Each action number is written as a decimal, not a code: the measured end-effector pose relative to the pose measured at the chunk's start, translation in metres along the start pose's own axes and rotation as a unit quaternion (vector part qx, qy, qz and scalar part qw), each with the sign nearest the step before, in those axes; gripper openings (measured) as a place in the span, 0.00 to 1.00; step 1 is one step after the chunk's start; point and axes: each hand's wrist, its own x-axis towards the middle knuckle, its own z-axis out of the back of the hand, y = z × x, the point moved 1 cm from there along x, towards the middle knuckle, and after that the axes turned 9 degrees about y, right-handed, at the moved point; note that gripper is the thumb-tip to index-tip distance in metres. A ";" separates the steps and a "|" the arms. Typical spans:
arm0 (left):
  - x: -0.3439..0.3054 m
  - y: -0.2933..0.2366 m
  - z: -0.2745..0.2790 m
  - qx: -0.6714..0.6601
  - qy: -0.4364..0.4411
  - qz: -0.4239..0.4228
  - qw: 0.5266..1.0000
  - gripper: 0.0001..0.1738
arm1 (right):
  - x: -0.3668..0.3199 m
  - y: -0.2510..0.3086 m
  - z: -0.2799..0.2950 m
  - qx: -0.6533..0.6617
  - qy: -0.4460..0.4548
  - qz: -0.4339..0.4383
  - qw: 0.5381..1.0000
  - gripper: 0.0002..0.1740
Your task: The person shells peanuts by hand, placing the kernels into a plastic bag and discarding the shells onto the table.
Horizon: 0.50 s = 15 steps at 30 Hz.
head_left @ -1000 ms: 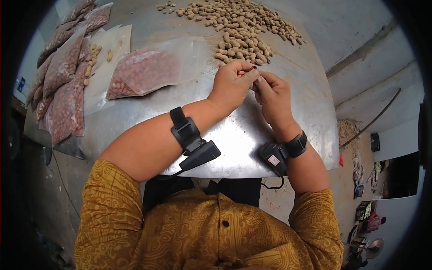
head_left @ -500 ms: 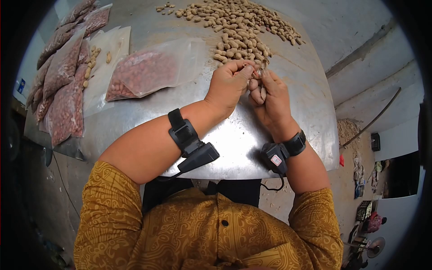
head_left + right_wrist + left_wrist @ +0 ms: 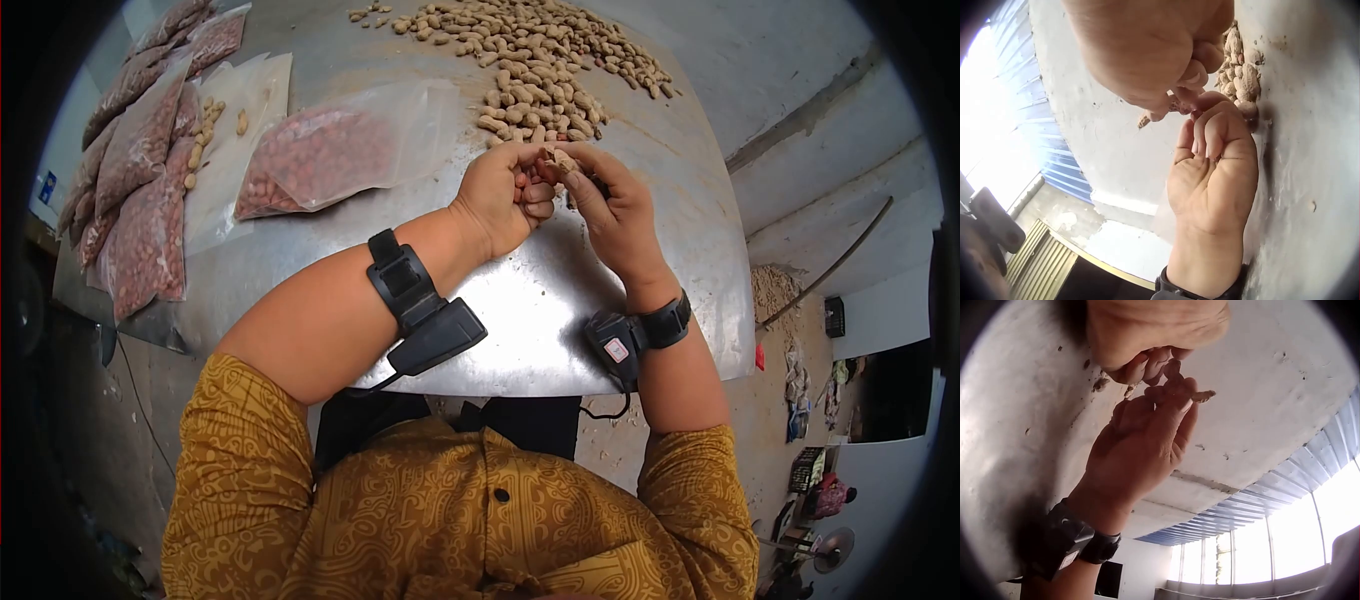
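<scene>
My left hand point(image 3: 500, 200) has its fingers curled in, with reddish peanut kernels point(image 3: 521, 182) showing at the fingers. Right beside it, my right hand point(image 3: 622, 222) pinches a cracked peanut shell point(image 3: 563, 161) between thumb and fingers. The fingertips of both hands meet around the shell, just in front of a heap of unshelled peanuts point(image 3: 540, 90). In the right wrist view, one end of a peanut shell point(image 3: 1143, 120) pokes out past the right fingertips, and a dark red kernel point(image 3: 1195, 115) shows by the left fingers.
A clear bag of red kernels point(image 3: 320, 160) lies on the metal table point(image 3: 400, 225), left of the hands. Farther left, several filled bags point(image 3: 145, 160) are piled up. A few loose peanuts point(image 3: 205, 135) rest on flat empty bags point(image 3: 262, 85).
A half second ago the right hand held peanut pieces low in its fingers. Now its fingers reach across to the left hand with the shell, and the left fingers have curled inward around kernels.
</scene>
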 end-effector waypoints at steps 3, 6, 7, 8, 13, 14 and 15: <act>0.000 0.001 -0.002 0.006 -0.010 0.014 1.000 0.12 | -0.001 -0.003 0.004 0.136 -0.008 -0.076 0.988 0.14; -0.003 0.003 -0.009 0.065 -0.032 -0.033 0.997 0.13 | 0.000 -0.012 0.007 0.252 -0.007 -0.110 0.961 0.14; -0.003 0.003 -0.009 0.099 -0.032 -0.045 0.994 0.13 | 0.000 -0.016 0.006 0.293 -0.010 -0.113 0.950 0.14; -0.003 0.003 -0.009 0.133 -0.031 -0.057 0.989 0.13 | 0.000 -0.018 0.005 0.332 -0.014 -0.115 0.936 0.14; -0.006 0.003 -0.018 0.372 -0.029 -0.143 0.917 0.12 | 0.002 -0.017 -0.002 0.486 -0.030 -0.151 0.860 0.13; -0.003 0.004 -0.016 0.402 -0.018 -0.165 0.900 0.13 | 0.003 -0.018 -0.003 0.505 -0.038 -0.151 0.849 0.13; -0.002 0.003 -0.014 0.432 -0.007 -0.187 0.882 0.13 | 0.003 -0.024 -0.001 0.567 -0.031 -0.147 0.810 0.14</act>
